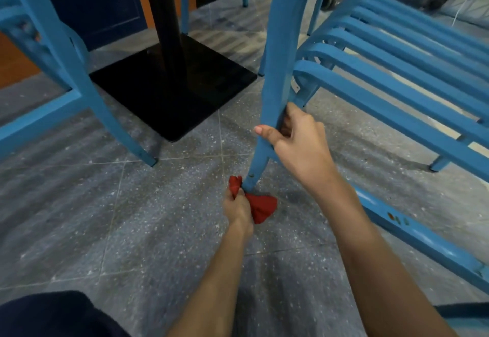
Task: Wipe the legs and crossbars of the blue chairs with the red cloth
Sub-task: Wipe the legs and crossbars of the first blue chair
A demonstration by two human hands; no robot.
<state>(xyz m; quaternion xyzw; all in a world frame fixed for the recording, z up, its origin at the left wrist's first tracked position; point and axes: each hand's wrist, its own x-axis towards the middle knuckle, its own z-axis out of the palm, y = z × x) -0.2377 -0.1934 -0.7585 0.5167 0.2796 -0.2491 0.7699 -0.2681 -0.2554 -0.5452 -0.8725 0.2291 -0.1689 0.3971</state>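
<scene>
Left hand (pixel 236 211) clutching one red cloth (pixel 262 208), right hand (pixel 297 139) gripping leg (pixel 275 53), perhaps three chairs (pixel 397 77)

We see both forearms bare as far as the lower edge of the picture, and the left hand (pixel 236 208) and the right hand (pixel 301 140) bare as well. The right thumb has a short, rounded nail. In the lower left corner lies dark navy cloth (pixel 53 315), a worn garment; which one, we cannot tell.

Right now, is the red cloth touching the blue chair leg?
Touching. The head view shows the red cloth bunched round the foot of the chair leg, with no gap, gripped by the left hand.
</scene>
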